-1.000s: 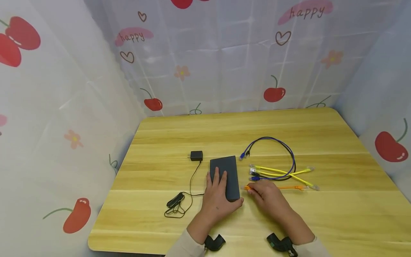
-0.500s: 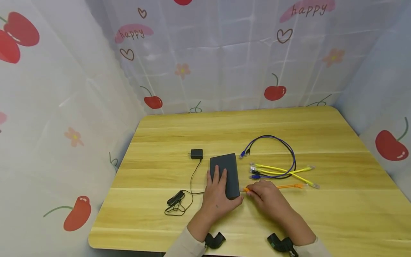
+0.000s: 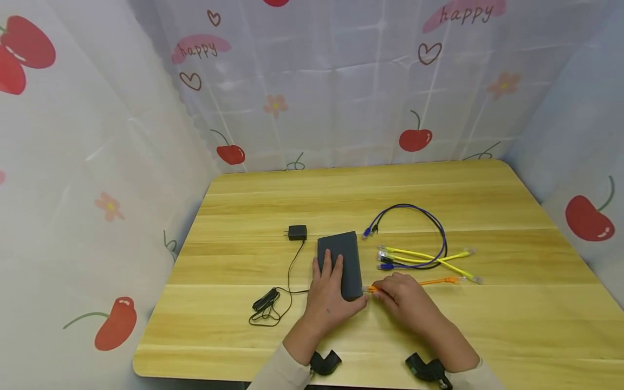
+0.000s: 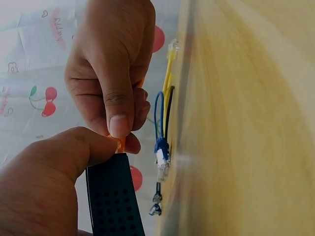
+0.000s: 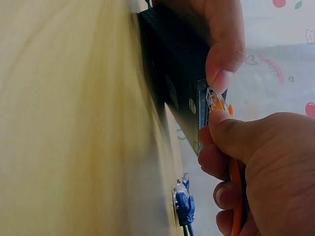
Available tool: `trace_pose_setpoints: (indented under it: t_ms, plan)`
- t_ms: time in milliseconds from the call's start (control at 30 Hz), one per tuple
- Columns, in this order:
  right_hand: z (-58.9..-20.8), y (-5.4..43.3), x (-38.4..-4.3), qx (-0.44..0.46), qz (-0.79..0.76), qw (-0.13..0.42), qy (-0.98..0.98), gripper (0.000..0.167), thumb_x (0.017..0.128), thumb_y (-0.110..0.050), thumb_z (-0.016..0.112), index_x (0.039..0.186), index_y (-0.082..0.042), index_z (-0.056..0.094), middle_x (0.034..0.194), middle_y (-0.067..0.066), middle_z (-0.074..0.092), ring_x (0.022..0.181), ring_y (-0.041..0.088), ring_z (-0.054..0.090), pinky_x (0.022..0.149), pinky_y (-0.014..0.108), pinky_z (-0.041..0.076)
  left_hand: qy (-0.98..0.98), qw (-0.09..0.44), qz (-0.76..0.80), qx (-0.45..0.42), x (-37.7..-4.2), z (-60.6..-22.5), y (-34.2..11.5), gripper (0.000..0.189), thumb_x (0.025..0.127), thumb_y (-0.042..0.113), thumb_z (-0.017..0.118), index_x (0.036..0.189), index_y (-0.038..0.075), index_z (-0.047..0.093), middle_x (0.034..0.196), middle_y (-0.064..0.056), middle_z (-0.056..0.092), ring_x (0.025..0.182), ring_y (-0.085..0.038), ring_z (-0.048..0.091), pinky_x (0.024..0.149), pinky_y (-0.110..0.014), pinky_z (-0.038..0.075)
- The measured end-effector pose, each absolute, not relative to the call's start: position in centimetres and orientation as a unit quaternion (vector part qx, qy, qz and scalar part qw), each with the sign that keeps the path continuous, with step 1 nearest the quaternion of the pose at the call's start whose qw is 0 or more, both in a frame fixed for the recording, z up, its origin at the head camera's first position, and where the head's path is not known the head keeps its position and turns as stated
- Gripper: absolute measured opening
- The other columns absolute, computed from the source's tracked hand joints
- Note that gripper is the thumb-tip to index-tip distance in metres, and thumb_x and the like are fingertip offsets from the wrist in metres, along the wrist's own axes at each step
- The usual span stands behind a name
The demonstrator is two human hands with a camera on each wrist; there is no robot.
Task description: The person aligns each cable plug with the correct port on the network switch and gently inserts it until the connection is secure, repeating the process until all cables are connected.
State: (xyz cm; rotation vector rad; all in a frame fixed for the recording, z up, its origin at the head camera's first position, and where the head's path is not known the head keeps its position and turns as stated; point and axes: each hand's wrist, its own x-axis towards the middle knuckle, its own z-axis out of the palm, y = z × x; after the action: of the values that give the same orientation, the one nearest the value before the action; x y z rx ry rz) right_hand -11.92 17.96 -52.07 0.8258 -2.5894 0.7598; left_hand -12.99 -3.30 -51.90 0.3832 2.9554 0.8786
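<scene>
A dark box with a row of ports on its right side, which looks like a network switch (image 3: 350, 266), lies on the table. Spread, straight fingers of my left hand (image 3: 327, 297) rest on its top, and the thumb lies at its near right corner. My right hand (image 3: 408, 298) pinches the orange network cable (image 3: 437, 281) just behind one plug. In the right wrist view that clear plug (image 5: 215, 101) is right at the port side, beside the left thumb (image 5: 224, 56). The cable's other end sticks out to the right, past the hand.
A black power adapter (image 3: 297, 233) lies behind and left of the switch, its bundled cord (image 3: 265, 304) nearer me. To the right are crossed yellow cables (image 3: 458, 260) and looped blue and black cables (image 3: 441, 230). A patterned curtain (image 3: 336, 103) surrounds the wooden table (image 3: 205, 336).
My right hand has shifted slightly left and nearer to me, bringing the orange plug up to the switch's side. The left hand stays on the switch.
</scene>
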Motion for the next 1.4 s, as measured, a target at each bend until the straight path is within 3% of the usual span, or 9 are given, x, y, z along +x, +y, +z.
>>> trace_pose_setpoints:
  t_ms: [833, 1067, 1400]
  plan:
    - [-51.7, 17.5, -12.1, 0.355, 0.233, 0.133, -0.896, 0.010, 0.086, -0.009, 0.076, 0.095, -0.010, 0.076, 0.086, -0.006, 0.071, 0.080, 0.011, 0.060, 0.074, 0.035, 0.050, 0.962, 0.018, 0.231, 0.142, -13.1, -52.2, -3.2, 0.106, 0.078, 0.072, 0.066, 0.157, 0.010, 0.032, 0.166, -0.016, 0.010, 0.148, -0.052, 0.006, 0.111, -0.058, 0.033]
    - [-52.0, 17.5, -11.8, 0.340, 0.253, 0.116, -0.898, 0.010, 0.093, -0.009, 0.069, 0.100, -0.009, 0.075, 0.090, -0.003, 0.071, 0.080, 0.008, 0.056, 0.073, 0.033, 0.048, 0.965, 0.012, 0.221, 0.139, -13.0, -52.3, -3.1, 0.105, 0.078, 0.072, 0.067, 0.157, 0.011, 0.033, 0.167, -0.014, 0.010, 0.149, -0.051, 0.006, 0.110, -0.058, 0.034]
    - [-53.3, 17.4, -11.6, 0.338, 0.267, 0.104, -0.896, 0.012, 0.091, -0.008, 0.071, 0.102, -0.011, 0.075, 0.093, -0.007, 0.073, 0.081, 0.005, 0.058, 0.073, 0.034, 0.051, 0.974, 0.012, 0.163, 0.156, -13.0, -52.2, -3.0, 0.104, 0.078, 0.074, 0.065, 0.156, 0.012, 0.036, 0.166, -0.015, 0.014, 0.148, -0.052, 0.009, 0.107, -0.057, 0.039]
